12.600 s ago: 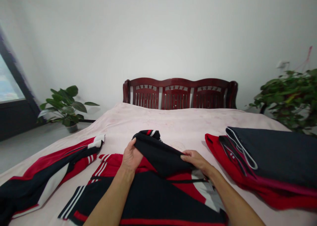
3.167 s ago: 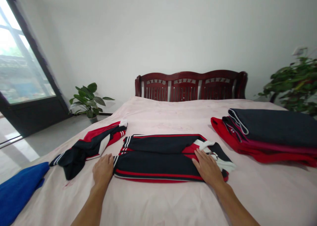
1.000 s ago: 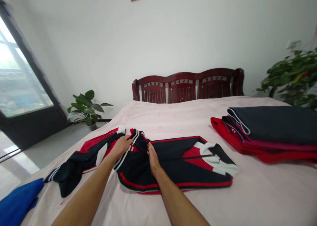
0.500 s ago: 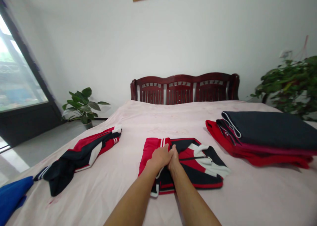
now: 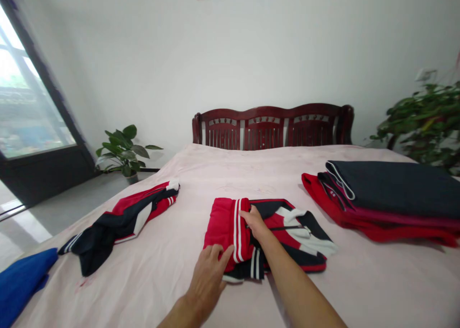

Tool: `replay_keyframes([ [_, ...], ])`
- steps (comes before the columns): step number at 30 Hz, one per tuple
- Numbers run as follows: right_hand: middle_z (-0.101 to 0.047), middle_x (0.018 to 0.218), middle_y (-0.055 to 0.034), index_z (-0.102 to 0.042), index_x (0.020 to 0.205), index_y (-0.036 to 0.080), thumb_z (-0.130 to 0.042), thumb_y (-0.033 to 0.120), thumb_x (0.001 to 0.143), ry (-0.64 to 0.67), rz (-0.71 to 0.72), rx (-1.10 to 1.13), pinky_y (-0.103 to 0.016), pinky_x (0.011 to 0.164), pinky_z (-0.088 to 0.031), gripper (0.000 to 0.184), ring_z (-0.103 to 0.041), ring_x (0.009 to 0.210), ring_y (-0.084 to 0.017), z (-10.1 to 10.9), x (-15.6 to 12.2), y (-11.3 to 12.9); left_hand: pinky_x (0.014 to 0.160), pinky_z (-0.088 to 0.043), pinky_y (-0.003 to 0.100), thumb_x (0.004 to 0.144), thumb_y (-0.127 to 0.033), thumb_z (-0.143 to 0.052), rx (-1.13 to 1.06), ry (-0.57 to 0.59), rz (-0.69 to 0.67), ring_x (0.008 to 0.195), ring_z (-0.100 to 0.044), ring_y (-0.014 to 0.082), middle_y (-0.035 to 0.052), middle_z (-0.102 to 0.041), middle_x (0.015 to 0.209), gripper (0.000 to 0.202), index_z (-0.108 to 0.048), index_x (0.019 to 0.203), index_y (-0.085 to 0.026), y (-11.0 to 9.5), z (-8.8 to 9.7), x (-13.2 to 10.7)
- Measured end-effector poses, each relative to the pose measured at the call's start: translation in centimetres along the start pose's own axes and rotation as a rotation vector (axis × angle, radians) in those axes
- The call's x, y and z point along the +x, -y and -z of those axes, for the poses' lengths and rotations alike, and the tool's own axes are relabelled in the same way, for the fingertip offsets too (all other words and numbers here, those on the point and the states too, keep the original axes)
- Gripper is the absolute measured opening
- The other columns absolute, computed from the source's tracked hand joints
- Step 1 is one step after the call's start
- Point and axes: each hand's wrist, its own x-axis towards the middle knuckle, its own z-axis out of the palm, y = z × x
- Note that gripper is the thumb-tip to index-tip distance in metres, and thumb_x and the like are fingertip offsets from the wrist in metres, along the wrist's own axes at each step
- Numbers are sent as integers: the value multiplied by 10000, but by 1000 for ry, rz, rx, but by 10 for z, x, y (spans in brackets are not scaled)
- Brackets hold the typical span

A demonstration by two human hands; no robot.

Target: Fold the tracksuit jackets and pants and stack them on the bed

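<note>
A red, black and white jacket (image 5: 287,232) lies folded on the pink bed sheet (image 5: 377,280) in front of me, its left part turned over as a red flap with white stripes. My left hand (image 5: 208,280) lies flat and open at the near left corner of that flap. My right hand (image 5: 253,220) rests on the flap's right edge, fingers pressed down on the cloth. A second jacket (image 5: 122,220) of the same colours lies crumpled to the left.
A stack of folded dark and red clothes (image 5: 388,198) sits at the right of the bed. A blue cloth (image 5: 21,280) lies at the near left edge. A dark red wooden headboard (image 5: 273,127) stands behind; potted plants (image 5: 122,151) flank the bed.
The jacket's left half has been folded over to the right. Both hands, together at the middle half a second ago, have parted: the left drew back to the near corner, the right stays on the fold.
</note>
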Motion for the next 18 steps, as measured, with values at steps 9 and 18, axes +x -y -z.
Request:
replay_keyframes([
  [9, -742, 979, -42, -604, 1090, 196, -624, 169, 661, 79, 91, -186, -297, 754, -556, 430, -703, 875, -207, -3, 25, 41, 903, -458, 310, 757, -50, -551, -118, -88, 43, 1037, -562, 212, 53, -599, 1109, 655, -520, 1373, -270, -23, 5, 41],
  [18, -676, 1153, -95, -654, 1097, 187, -633, 130, 652, -30, 184, -498, -389, 1027, -419, 449, -580, 1159, -268, 38, 4, 15, 897, -445, 332, 743, -112, -615, -11, 46, 45, 1055, -557, 246, 51, -603, 1179, 715, -468, 1414, -313, -30, -7, 26],
])
